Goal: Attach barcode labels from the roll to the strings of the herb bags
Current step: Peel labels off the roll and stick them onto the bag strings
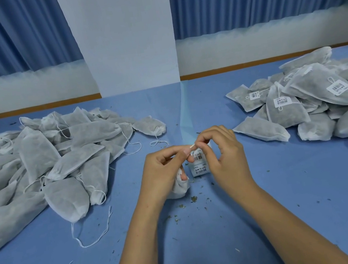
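Note:
Both hands meet at the table's middle. My left hand (164,170) holds a white herb bag (179,189) in its lower fingers, while thumb and forefinger pinch the edge of a barcode label (197,154). My right hand (221,152) pinches the same label from the right, at its top edge. Below the label hangs the strip of labels from the roll (199,169), partly hidden behind my right hand. The bag's string is hidden between my fingers.
A pile of unlabelled herb bags (47,160) lies at the left, with loose strings trailing toward the front. A pile of labelled bags (309,102) lies at the right. Herb crumbs (193,199) are scattered on the blue table (286,195) before my hands. A white pillar stands behind.

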Tool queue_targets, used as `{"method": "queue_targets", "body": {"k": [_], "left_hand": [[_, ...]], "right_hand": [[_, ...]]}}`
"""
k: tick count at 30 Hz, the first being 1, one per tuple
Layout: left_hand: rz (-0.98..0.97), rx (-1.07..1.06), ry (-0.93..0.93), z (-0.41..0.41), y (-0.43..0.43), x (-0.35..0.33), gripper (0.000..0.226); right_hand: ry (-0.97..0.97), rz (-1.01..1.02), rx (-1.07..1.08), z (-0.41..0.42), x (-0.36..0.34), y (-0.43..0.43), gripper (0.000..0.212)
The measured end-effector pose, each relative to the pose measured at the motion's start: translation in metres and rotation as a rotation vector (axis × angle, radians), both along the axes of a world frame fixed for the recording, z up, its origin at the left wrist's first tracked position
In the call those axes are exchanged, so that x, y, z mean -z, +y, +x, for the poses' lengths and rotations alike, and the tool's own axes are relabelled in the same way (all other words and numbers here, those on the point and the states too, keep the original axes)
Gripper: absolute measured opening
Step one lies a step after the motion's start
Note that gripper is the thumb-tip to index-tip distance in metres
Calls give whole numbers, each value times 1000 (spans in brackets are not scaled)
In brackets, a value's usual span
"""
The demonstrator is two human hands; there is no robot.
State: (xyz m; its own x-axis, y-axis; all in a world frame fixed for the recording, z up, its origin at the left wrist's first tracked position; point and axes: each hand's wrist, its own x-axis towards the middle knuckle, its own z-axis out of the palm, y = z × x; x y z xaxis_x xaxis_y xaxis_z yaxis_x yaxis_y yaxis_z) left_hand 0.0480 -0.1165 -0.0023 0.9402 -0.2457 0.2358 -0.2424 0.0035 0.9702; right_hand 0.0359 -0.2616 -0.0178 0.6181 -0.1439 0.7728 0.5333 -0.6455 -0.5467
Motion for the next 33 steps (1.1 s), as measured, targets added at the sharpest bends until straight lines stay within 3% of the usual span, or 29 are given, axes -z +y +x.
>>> {"method": "queue_targets", "body": {"k": [4, 9, 13, 21, 24, 26, 28, 33], "left_hand": [[11, 3, -9, 1, 2, -1, 19], [-10, -56, 25, 5, 13, -3, 20], [112, 72, 76, 6, 23, -4, 19], [289, 154, 146, 9, 42, -3, 18], [328, -28, 155, 13, 37, 1, 9], [343, -258, 129, 16, 31, 4, 9], [357, -397, 97, 18, 26, 8, 16], [276, -462, 141, 20, 20, 16, 31]], "right_hand": [[70, 10, -27, -1, -1, 1, 10], [174, 311, 11, 1, -6, -9, 18], [243, 432, 2, 5, -4, -8, 18], [200, 712, -105, 7, -9, -13, 16], [117, 732, -150, 2, -10, -10, 16], [58, 687, -227, -4, -10, -3, 19], [3, 502, -284, -10, -8, 6, 20], [-72, -81, -340, -13, 3, 24, 12]]}}
